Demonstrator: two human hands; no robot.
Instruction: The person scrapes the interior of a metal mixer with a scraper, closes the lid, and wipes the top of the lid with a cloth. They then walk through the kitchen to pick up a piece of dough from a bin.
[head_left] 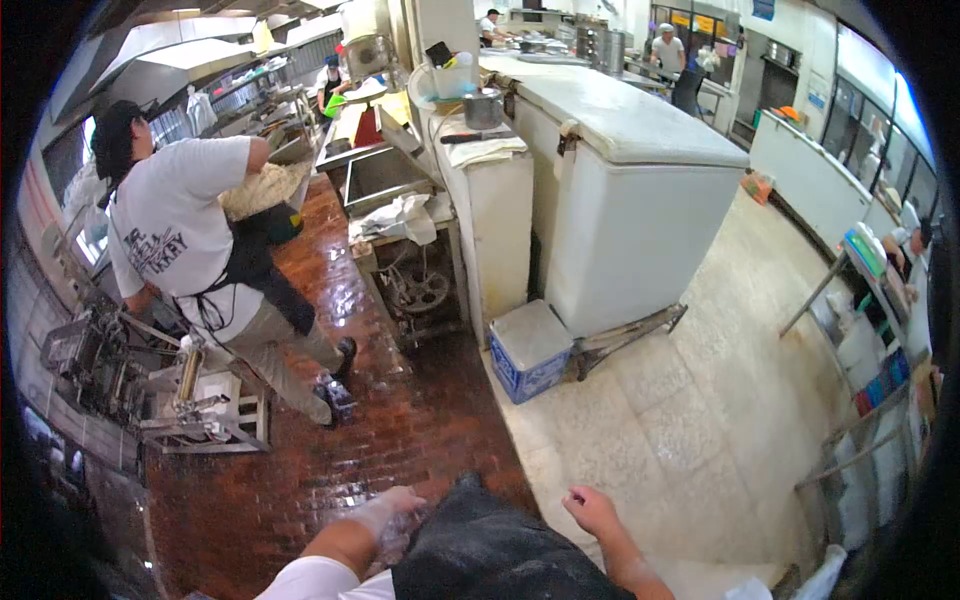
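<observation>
My left hand [398, 500] is low in front of me, over the red brick floor, its fingers bent together. A pale, translucent film [392, 540] like clear plastic shows below its wrist; I cannot tell whether the hand grips it. To the right, my right hand [592, 508] hangs above the light tiles, loosely curled, with nothing showing in it. A black apron [490, 545] covers my front between both hands. Neither hand touches equipment.
A person [185, 220] stands at left beside a metal machine [190, 395], near a pale mass of dough [265, 190]. Ahead are a white chest freezer [640, 220], a blue-and-white cooler [528, 350] and a steel sink [385, 180]. A cluttered rack [870, 330] lines the right; other people work farther back.
</observation>
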